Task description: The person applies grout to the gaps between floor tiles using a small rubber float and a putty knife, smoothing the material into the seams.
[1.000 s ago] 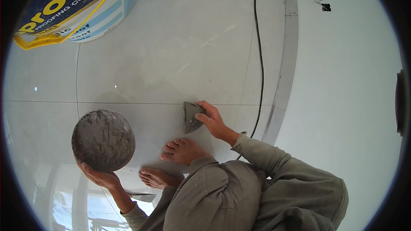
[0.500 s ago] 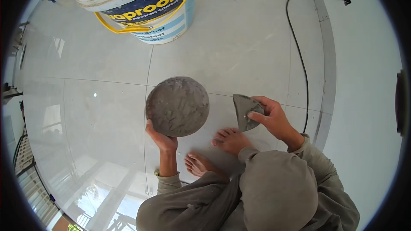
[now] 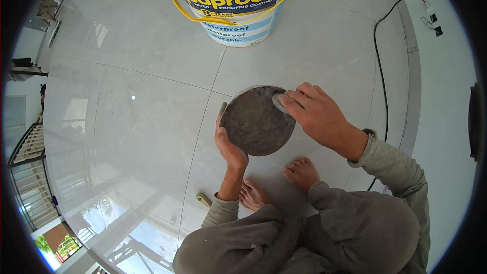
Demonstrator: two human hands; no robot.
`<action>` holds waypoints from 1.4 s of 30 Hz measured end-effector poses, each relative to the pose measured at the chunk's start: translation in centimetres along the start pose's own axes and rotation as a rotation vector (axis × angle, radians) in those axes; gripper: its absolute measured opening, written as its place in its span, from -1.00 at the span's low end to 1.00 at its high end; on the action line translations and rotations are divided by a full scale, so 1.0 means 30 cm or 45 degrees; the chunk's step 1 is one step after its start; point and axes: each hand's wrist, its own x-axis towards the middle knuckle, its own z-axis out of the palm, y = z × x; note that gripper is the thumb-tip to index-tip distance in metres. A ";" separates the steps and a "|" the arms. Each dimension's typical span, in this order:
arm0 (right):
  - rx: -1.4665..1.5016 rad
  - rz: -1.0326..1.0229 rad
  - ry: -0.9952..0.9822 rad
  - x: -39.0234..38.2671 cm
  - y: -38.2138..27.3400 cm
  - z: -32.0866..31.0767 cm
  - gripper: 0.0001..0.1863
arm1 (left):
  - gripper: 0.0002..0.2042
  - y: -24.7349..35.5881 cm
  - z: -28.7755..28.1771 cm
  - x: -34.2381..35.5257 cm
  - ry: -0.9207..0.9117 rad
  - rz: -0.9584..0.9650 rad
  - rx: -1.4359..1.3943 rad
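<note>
My left hand (image 3: 231,147) grips a round shallow bowl (image 3: 244,90) from its left side, fingers around the outer wall and thumb at the rim. Grey, lumpy wet mortar (image 3: 256,124) covers its inside. In my right hand (image 3: 322,116) is a grey half-round scraper (image 3: 280,104), mostly hidden under the fingers. Its visible edge rests at the bowl's upper right, against the mortar or rim; exact contact cannot be made out. Both hands are above the tiled floor, just beyond my bare feet (image 3: 303,172).
A white bucket (image 3: 238,34) with a yellow handle stands ahead on the glossy tiles. Along the right wall runs a black cable (image 3: 381,66) up to a plug. A greenish tool handle (image 3: 204,200) lies beside my left forearm. Railings (image 3: 33,144) are at far left.
My right hand has brought the scraper leftward from beside the bowl onto its upper right edge. The head view has shifted, so bowl and bucket appear farther right.
</note>
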 end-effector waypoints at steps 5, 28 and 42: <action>-0.069 -0.023 -0.137 0.009 -0.031 0.040 -0.67 | -0.39 -0.009 0.003 0.004 0.220 -0.077 -0.103; -0.029 -0.378 -0.325 0.075 0.026 -0.031 -0.73 | -0.53 -0.019 -0.043 0.081 0.178 -0.146 0.213; -0.186 -0.391 -0.349 0.115 0.051 0.060 -0.69 | -0.55 0.031 0.000 0.094 0.107 -0.174 0.209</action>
